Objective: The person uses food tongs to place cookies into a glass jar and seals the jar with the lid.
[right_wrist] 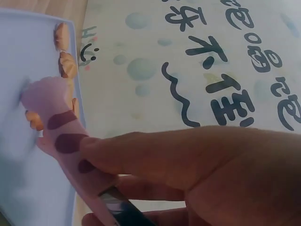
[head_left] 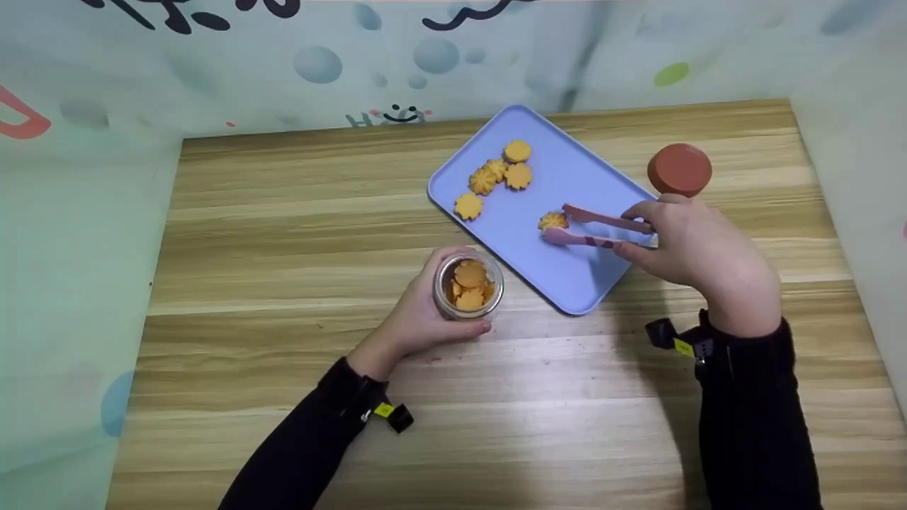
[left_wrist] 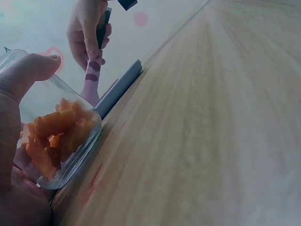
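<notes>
Slipping cookie: could be caused by an uneven squeeze, since the tips appear set off its middle.
Tongs: pinched by the thumb and fingers of the right hand; the arms are held apart, and whether the cookie is clamped cannot be told.
Cookie's place: on the blue tray, between the tips, apart from the other cookies.
Jar: gripped round its side by the left hand; could be tipped if bumped.
Red lid: might be knocked by the right knuckles beside it.
</notes>
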Action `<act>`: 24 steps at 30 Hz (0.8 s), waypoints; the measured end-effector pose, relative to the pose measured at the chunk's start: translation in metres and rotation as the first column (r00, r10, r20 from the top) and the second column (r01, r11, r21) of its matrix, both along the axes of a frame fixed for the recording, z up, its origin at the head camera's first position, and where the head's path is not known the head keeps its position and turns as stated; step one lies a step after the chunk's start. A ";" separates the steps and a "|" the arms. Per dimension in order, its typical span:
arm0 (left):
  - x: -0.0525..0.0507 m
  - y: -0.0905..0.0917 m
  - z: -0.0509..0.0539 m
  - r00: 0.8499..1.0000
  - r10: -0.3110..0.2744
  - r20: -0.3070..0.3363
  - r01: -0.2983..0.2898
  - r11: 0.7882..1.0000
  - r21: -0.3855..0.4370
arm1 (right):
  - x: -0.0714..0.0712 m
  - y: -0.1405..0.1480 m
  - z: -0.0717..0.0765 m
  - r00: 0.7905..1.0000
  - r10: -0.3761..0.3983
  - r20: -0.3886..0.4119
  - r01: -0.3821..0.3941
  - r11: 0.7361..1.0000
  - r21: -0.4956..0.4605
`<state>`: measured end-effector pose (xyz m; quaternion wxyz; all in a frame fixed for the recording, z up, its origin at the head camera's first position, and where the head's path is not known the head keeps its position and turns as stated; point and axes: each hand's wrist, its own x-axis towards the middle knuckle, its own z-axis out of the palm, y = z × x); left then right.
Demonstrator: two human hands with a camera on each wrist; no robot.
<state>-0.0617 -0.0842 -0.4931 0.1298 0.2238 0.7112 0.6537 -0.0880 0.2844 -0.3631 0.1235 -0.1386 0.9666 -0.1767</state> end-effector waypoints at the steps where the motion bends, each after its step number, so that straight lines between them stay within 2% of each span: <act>1: 0.000 0.000 0.000 1.000 0.000 0.001 0.000 1.000 0.000 | -0.001 -0.001 -0.001 1.000 0.004 0.001 -0.004 1.000 0.001; 8: 0.000 -0.001 -0.001 1.000 0.002 0.003 -0.002 1.000 -0.002 | -0.005 -0.007 -0.006 0.998 0.033 -0.051 -0.033 0.999 -0.008; 22: -0.001 -0.001 -0.002 1.000 -0.004 -0.002 0.004 1.000 0.010 | -0.011 -0.001 -0.012 0.992 0.105 -0.067 -0.109 0.993 -0.053; 24: -0.001 0.000 -0.002 1.000 -0.003 -0.009 0.003 1.000 0.005 | -0.011 0.001 -0.013 0.987 0.121 -0.107 -0.130 0.989 -0.076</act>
